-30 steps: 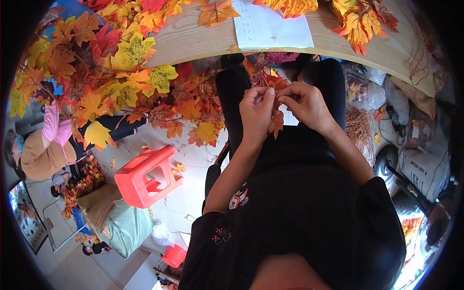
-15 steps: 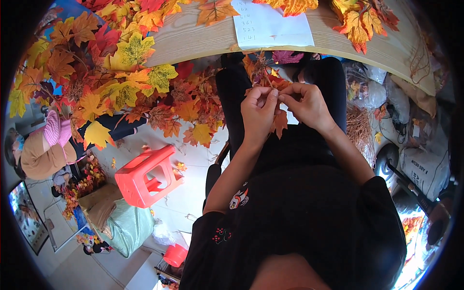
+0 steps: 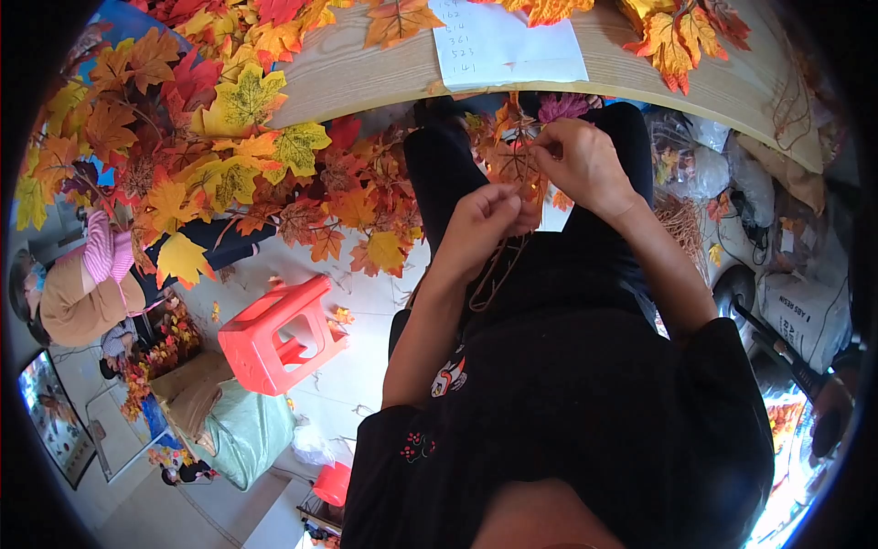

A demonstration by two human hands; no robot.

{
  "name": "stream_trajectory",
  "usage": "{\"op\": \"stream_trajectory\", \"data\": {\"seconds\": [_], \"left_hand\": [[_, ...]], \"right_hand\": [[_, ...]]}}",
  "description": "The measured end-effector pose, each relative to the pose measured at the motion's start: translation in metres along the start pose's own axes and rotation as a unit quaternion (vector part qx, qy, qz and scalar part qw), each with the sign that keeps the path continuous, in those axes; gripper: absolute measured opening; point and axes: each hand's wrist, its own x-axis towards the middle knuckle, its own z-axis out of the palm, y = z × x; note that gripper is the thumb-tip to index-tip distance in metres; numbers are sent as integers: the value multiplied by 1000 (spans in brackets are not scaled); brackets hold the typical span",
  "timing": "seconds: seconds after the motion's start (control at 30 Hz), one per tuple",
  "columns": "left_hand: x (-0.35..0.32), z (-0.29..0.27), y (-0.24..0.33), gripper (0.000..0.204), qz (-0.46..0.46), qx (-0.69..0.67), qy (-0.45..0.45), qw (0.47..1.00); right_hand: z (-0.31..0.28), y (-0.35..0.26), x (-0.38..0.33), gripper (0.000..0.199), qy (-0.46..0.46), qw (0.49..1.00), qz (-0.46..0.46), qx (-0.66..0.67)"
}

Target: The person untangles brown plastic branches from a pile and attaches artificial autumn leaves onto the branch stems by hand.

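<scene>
My left hand (image 3: 480, 229) is closed over my lap, with thin brown cord-like stem (image 3: 495, 279) looping down beneath its fingers. Slightly higher and to the right, my right hand (image 3: 590, 165) pinches at an artificial maple leaf garland (image 3: 510, 163) of orange-brown leaves. The garland runs up between my knees toward the table edge. Just what lies between the fingertips of each hand is partly hidden. Many more red, orange and yellow artificial leaves (image 3: 247, 101) are heaped to the left.
Ahead curves a wooden table (image 3: 366, 69) with a handwritten paper sheet (image 3: 512, 46) on it. A red plastic stool (image 3: 265, 343) stands on the floor at left, near a green sack (image 3: 247, 430). Another person (image 3: 91, 284) sits at far left. Clear plastic bags (image 3: 704, 174) lie at right.
My hands have moved apart: the left came down toward me, the right went up. A loop of brown stem now hangs below the left hand, and the leaf between them shows more.
</scene>
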Motion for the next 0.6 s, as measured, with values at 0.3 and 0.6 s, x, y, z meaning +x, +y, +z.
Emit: {"op": "stream_trajectory", "data": {"seconds": [0.3, 0.6], "left_hand": [[-5, 4, 9, 19, -116, -114, -105, 981], [5, -10, -3, 15, -100, -227, -20, 969]], "right_hand": [[3, 9, 6, 9, 9, 981, -111, -161], [-101, -13, 45, 14, 219, 970, -102, 25]]}}
